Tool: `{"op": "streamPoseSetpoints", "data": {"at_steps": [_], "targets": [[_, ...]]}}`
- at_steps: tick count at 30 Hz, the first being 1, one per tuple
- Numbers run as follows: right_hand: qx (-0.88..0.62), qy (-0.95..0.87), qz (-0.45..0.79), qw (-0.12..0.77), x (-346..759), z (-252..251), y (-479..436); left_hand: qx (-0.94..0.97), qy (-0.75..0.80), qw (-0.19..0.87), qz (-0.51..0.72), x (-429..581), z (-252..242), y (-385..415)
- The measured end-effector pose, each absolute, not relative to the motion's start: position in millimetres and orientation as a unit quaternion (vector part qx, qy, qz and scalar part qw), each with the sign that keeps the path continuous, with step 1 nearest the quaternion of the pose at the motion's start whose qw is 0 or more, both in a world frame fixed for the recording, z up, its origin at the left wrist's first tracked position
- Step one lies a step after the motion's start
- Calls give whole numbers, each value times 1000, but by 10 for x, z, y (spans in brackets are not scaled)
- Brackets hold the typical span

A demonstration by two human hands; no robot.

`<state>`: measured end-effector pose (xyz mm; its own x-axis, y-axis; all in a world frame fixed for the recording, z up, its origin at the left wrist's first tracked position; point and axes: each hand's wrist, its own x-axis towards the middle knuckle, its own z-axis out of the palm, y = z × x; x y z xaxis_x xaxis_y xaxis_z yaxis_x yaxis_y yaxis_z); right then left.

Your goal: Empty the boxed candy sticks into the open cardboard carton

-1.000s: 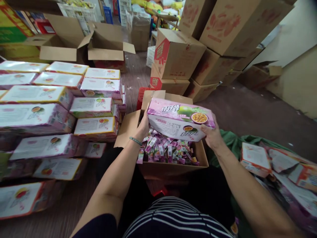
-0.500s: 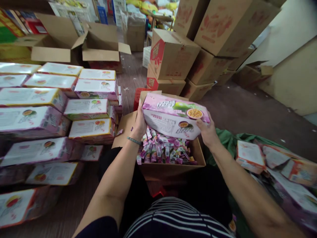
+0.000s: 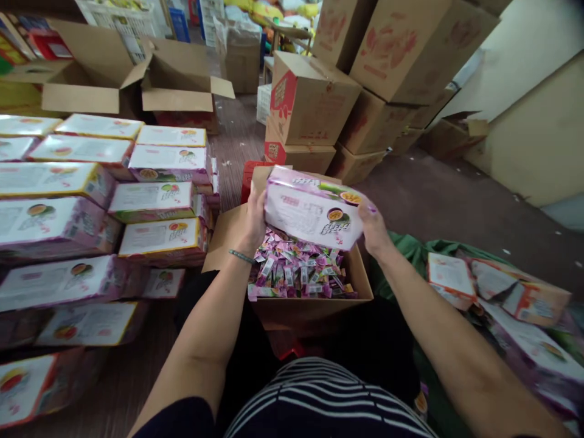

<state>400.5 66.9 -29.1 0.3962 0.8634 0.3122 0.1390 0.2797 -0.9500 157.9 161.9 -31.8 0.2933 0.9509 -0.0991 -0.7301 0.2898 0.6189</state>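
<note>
**Gripping a pink passion-fruit box (image 3: 314,210) right over the carton!**

Left hand (image 3: 254,224) and right hand (image 3: 374,230) clasp its two ends, fingers curled tight, and it hangs just above loose pink sachets (image 3: 298,274) in the open cardboard carton (image 3: 310,316), with printed boxes (image 3: 155,201) stacked beside the left flap.

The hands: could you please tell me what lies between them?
A pink-and-white cardboard carton lies between the left hand and right hand, in the head view.
</note>
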Motion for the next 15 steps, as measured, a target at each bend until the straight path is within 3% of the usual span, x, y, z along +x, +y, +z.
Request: {"op": "streamPoseSetpoints", "data": {"at_steps": [10, 15], "targets": [[-537, -325, 545, 556, 4173, -543, 357, 429, 261, 749, 432, 1495, -344, 1508], [-481, -269, 591, 589, 4058, -734, 227, 474, 305, 694, 449, 1644, -400, 1257]]}}
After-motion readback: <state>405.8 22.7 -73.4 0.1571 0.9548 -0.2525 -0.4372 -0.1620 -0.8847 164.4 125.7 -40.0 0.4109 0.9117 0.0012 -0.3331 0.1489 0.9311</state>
